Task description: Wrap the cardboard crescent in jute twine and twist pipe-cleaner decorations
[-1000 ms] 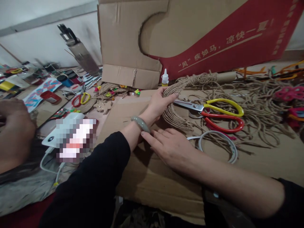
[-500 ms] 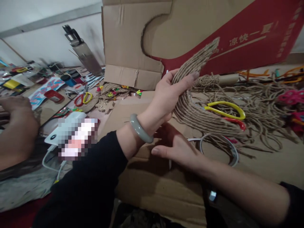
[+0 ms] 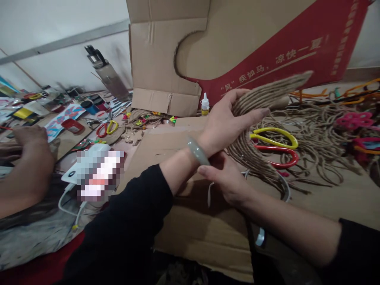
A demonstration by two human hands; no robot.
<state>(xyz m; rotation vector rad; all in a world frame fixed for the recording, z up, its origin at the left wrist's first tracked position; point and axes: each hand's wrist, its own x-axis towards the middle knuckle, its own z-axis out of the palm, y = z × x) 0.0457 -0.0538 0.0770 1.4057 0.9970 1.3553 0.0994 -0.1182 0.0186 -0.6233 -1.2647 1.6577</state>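
Observation:
My left hand point(image 3: 227, 122), with a grey-green bangle point(image 3: 198, 150) on its wrist, is closed around a thick bundle of twisted brown twine point(image 3: 276, 93). The bundle bends in a curve. One end points up to the right, and the other hangs down over a grey ring point(image 3: 286, 188). Below the left wrist, my right hand point(image 3: 233, 178) has its thumb stretched out, apart from its fingers. Its fingertips are partly hidden behind the left wrist. A thin white strip point(image 3: 209, 194) hangs beside it. Yellow-and-red-handled scissors point(image 3: 277, 136) lie just right of the bundle.
Loose twine point(image 3: 323, 150) spreads over the right side. Upright cardboard point(image 3: 166, 59) stands behind, near a small glue bottle point(image 3: 204, 105). A power bank point(image 3: 86, 162) and phone point(image 3: 102, 174) lie left, beside another person's arm point(image 3: 32, 170). A water bottle point(image 3: 111, 77) leans further back.
My left hand has moved right and slightly down with the twine bundle, whose upper end tips lower to the right. My right hand has shifted slightly. The glue bottle and both scissor handles show more.

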